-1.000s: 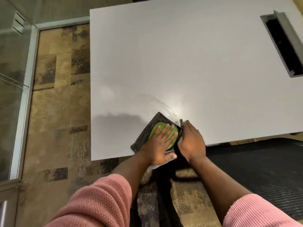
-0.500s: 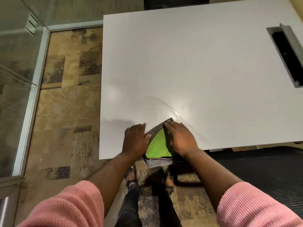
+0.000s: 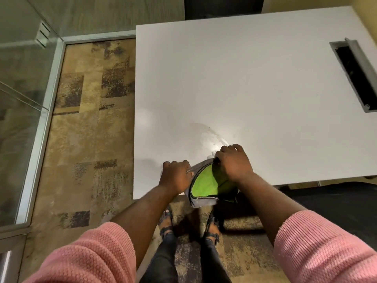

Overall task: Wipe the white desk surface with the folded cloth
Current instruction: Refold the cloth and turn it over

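A folded cloth (image 3: pixel 204 185), grey outside with a bright green face, lies at the near edge of the white desk (image 3: pixel 234 88) and partly hangs over it. My left hand (image 3: pixel 176 176) grips the cloth's left edge with curled fingers. My right hand (image 3: pixel 232 162) pinches its upper right corner, lifting the cloth into a curved fold. A faint damp streak (image 3: pixel 210 133) shows on the desk just beyond the hands.
A grey cable slot (image 3: pixel 355 76) with its lid raised is set in the desk at the right. Patterned carpet (image 3: pixel 85 129) and a glass partition (image 3: pixel 22 111) lie to the left. A dark mat (image 3: pixel 336 199) lies under the desk's right side. My feet stand below the edge.
My left hand has come off the cloth's top and taken its left edge. My right hand has shifted onto the upper corner. The cloth now bows up at the desk edge.
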